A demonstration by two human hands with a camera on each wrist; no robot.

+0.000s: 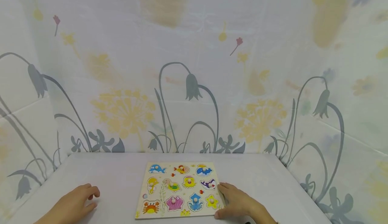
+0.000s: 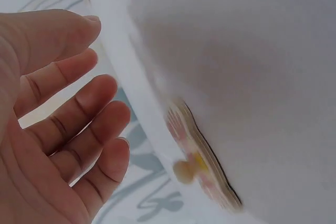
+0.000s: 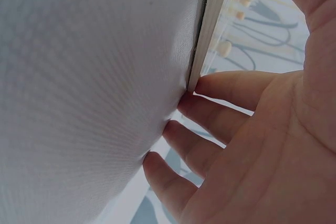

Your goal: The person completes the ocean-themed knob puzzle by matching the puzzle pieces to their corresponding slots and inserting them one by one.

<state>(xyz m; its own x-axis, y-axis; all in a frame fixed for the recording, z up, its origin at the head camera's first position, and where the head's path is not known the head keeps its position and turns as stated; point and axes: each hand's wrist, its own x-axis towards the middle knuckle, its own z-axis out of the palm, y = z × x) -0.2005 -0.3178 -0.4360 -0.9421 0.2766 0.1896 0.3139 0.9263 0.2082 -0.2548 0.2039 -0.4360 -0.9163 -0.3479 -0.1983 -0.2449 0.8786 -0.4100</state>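
Note:
A wooden peg puzzle board [image 1: 189,168] with several knobbed sea animals lies flat on the white table. My right hand [image 1: 237,202] is at its right edge, thumb by the near corner. In the right wrist view the straight fingers [image 3: 210,119] reach down to the tabletop, one touching the corner of the board [image 3: 206,40]. Left of the board and apart from it, my left hand [image 1: 74,202] has loosely bent fingers and holds nothing. The left wrist view shows a blurred, layered pinkish wooden thing [image 2: 202,156] with a round knob; whether it belongs to the board, I cannot tell.
The white tabletop [image 1: 112,170] stretches around the board. Behind it and along both sides hangs a pale curtain [image 1: 194,116] printed with grey and yellow flowers.

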